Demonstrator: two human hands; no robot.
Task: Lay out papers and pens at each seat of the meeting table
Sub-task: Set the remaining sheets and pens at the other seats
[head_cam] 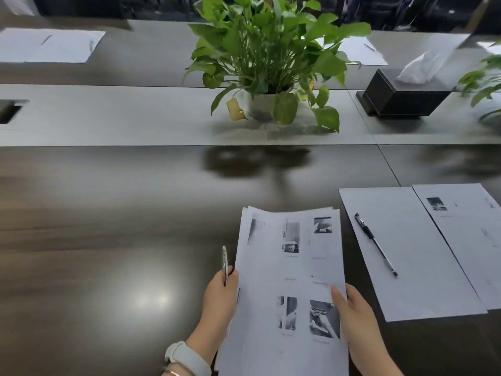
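Observation:
A stack of printed papers with small grey pictures is held above the dark table near its front edge. My left hand grips the stack's left edge and also holds a pen that points up past the fingers. My right hand holds the stack's right edge, thumb on top. To the right, two sheets lie flat side by side: a blank sheet with a black pen lying on it, and a printed sheet beside it.
A potted green plant stands on the table's pale centre strip. A black tissue box sits to its right. Papers with pens lie at far seats, left and right. Dark tabletop spreads to the left.

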